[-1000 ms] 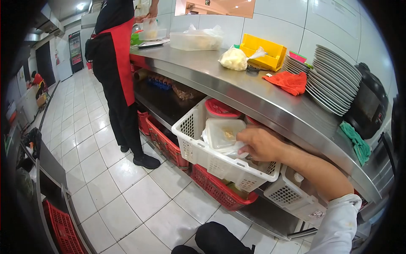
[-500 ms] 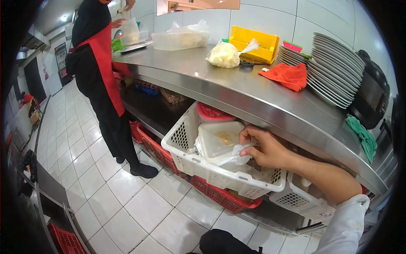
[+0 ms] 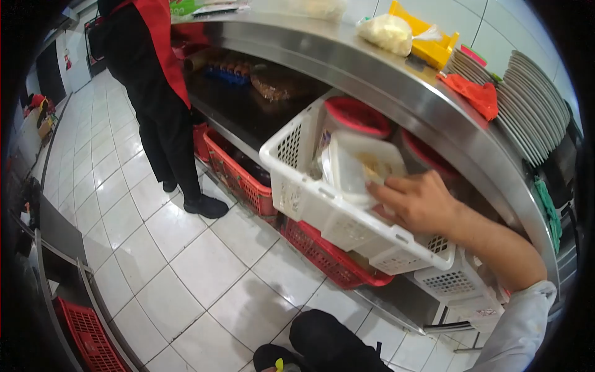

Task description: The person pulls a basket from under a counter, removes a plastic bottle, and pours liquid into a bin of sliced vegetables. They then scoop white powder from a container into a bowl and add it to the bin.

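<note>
My right hand (image 3: 418,201) reaches over the white perforated basket (image 3: 331,201) on the lower shelf. Its fingers are slightly blurred and a little apart at the right corner of a translucent lidded tub (image 3: 359,164), and nothing shows clearly between them. The tub leans inside the basket, with something yellowish showing at its lid. Behind it stands a container with a red lid (image 3: 357,116). A second red lid (image 3: 431,152) is partly hidden under the counter edge. My left hand does not show.
A person in a red apron (image 3: 162,49) stands at the left beside the steel counter (image 3: 297,36). Stacked plates (image 3: 533,105), an orange cloth (image 3: 472,94) and a bag of pale food (image 3: 385,34) sit on it. Red baskets (image 3: 319,251) are below.
The view has tipped downward, so the counter appears higher. My right hand has left its pinch on the clear plastic and its fingers are now apart by the tub.
</note>
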A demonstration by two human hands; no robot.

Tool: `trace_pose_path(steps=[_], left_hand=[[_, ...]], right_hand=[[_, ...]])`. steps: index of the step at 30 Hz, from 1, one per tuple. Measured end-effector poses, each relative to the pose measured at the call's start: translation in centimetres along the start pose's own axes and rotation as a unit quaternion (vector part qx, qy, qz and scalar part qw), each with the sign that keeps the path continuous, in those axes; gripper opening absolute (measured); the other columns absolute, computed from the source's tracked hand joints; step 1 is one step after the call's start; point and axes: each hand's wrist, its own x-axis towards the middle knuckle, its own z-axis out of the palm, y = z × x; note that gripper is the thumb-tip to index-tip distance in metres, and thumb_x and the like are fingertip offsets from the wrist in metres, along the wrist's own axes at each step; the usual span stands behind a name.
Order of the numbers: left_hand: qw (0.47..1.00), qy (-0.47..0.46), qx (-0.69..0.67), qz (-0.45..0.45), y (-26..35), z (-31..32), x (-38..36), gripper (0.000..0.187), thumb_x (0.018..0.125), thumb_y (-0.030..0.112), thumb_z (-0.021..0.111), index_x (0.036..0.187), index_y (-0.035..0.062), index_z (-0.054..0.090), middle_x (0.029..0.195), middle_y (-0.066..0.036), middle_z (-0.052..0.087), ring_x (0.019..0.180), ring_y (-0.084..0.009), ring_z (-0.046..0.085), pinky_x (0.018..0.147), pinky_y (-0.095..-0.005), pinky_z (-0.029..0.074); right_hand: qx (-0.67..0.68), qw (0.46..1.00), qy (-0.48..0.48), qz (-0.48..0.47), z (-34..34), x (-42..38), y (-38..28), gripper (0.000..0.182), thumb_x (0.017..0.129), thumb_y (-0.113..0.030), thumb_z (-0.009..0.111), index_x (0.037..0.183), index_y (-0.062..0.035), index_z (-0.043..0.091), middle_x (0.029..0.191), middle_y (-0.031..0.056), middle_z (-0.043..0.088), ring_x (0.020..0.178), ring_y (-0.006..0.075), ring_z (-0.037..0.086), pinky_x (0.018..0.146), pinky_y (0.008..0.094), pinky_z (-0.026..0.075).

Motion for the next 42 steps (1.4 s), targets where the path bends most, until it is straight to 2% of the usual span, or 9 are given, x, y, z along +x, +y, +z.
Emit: trace_pose_path(steps=[15,17,19,20,21,24,26,32,42], left_hand=[[0.975,0.075,0.123,0.169,0.4,-1.2,-4.2,0.077,0.07,0.053,0.093,0.115,-0.0041,0.068,0.097,-0.012,0.073,0.083,-0.0218,0.07,0.078,-0.0343,0.057],[0.945,0.006,0.285,0.158,-1.4,-3.8,-4.6,0.107,0.06,0.046,0.095,0.135,-0.0042,0.037,0.116,-0.02,0.061,0.099,-0.0258,0.067,0.088,-0.0434,0.057],[0.858,0.27,0.302,0.315,-2.7,-2.2,-5.3,0.086,0.062,0.053,0.093,0.119,-0.0005,0.056,0.099,-0.01,0.07,0.092,-0.0198,0.071,0.084,-0.0399,0.059],[0.95,0.133,0.233,0.163,-3.6,-3.7,-6.0,0.09,0.06,0.049,0.095,0.123,0.0004,0.053,0.103,-0.011,0.071,0.095,-0.0202,0.07,0.082,-0.0394,0.058],[0.845,0.145,0.443,0.261,1.3,-3.5,-5.8,0.093,0.058,0.04,0.096,0.127,0.0018,0.047,0.108,-0.012,0.069,0.098,-0.0197,0.069,0.082,-0.0394,0.058],[0.944,0.207,0.162,0.2,9.0,-0.1,-5.3,0.061,0.062,0.034,0.096,0.103,-0.0009,0.068,0.098,-0.009,0.073,0.089,-0.018,0.071,0.083,-0.035,0.058],[0.951,0.217,0.129,0.176,12.9,1.2,-5.3,0.067,0.056,0.041,0.099,0.1,-0.0016,0.07,0.087,-0.004,0.072,0.08,-0.013,0.068,0.075,-0.031,0.057],[0.966,0.233,0.068,0.091,22.8,4.1,-9.2,0.053,0.063,0.021,0.096,0.104,-0.0008,0.07,0.093,-0.003,0.073,0.085,-0.0085,0.066,0.078,-0.0276,0.056],[0.909,0.369,0.17,0.094,49.2,9.5,-28.1,0.051,0.07,0.022,0.09,0.113,0.0058,0.069,0.088,-0.007,0.071,0.076,-0.0163,0.066,0.07,-0.0329,0.054]], right_hand=[[0.152,0.978,-0.077,0.118,1.9,9.4,4.6,0.035,0.09,-0.026,0.073,0.113,-0.002,0.065,0.099,0.0231,0.073,0.094,0.0437,0.07,0.082,0.0521,0.056],[0.145,0.977,-0.134,0.085,-1.4,10.0,2.9,0.036,0.088,-0.024,0.074,0.115,-0.0016,0.065,0.099,0.024,0.073,0.097,0.0431,0.07,0.086,0.0509,0.056],[0.019,0.923,-0.343,0.173,-6.5,10.9,-0.9,0.04,0.087,-0.021,0.074,0.121,-0.0017,0.066,0.104,0.0236,0.073,0.105,0.0406,0.069,0.092,0.0479,0.055],[0.056,0.944,-0.265,0.186,-9.1,10.2,-3.1,0.039,0.087,-0.02,0.073,0.121,-0.0013,0.066,0.106,0.0226,0.072,0.104,0.0403,0.069,0.091,0.0476,0.055],[0.095,0.958,-0.186,0.197,-11.0,9.1,-5.6,0.038,0.087,-0.018,0.072,0.121,-0.0008,0.066,0.108,0.0217,0.072,0.104,0.04,0.069,0.091,0.0472,0.055],[0.384,0.894,0.225,-0.049,-12.1,5.4,-13.9,0.031,0.09,-0.018,0.069,0.116,-0.0012,0.067,0.101,0.0163,0.07,0.085,0.0339,0.068,0.076,0.0426,0.055],[0.542,0.814,0.117,-0.172,-14.1,2.1,-19.1,0.034,0.09,-0.023,0.073,0.118,-0.0045,0.068,0.098,0.0133,0.069,0.081,0.0231,0.066,0.073,0.0346,0.054],[0.539,0.818,-0.082,-0.182,-18.7,-1.2,-26.2,0.059,0.081,-0.035,0.078,0.128,-0.004,0.059,0.098,0.0158,0.065,0.089,0.0378,0.068,0.077,0.0469,0.055],[0.572,0.721,0.091,-0.381,-39.3,-6.6,-27.8,0.017,0.076,-0.017,0.079,0.085,-0.0094,0.066,0.07,0.0076,0.059,0.059,0.0299,0.061,0.051,0.0425,0.046]])
